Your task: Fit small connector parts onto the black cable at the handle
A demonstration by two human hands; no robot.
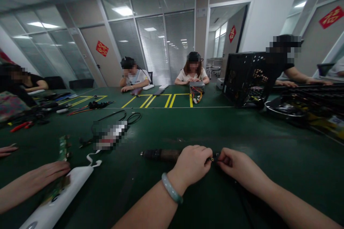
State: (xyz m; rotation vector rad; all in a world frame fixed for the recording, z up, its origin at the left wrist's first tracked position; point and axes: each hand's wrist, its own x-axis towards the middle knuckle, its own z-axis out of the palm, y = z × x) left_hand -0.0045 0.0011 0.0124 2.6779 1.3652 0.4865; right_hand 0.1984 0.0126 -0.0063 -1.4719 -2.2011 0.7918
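In the head view my left hand (192, 164), with a pale green bangle at the wrist, has its fingers closed in a pinch. My right hand (239, 168) pinches from the other side, its fingertips almost meeting the left ones. Between them shows a small dark piece with a brassy spot (214, 158), mostly hidden by the fingers. A dark cylindrical tool with a brown grip (163, 155) lies on the table, its narrow metal tip to the left. Its right end goes behind my left hand. I cannot tell whether the small piece joins the tool.
Another person's hand (53, 171) is at a green circuit board and a white device (61, 198) on the left. A black computer case (242, 78) stands back right. Loose cables and tools (32, 114) lie far left. Several people sit around the green table (172, 125).
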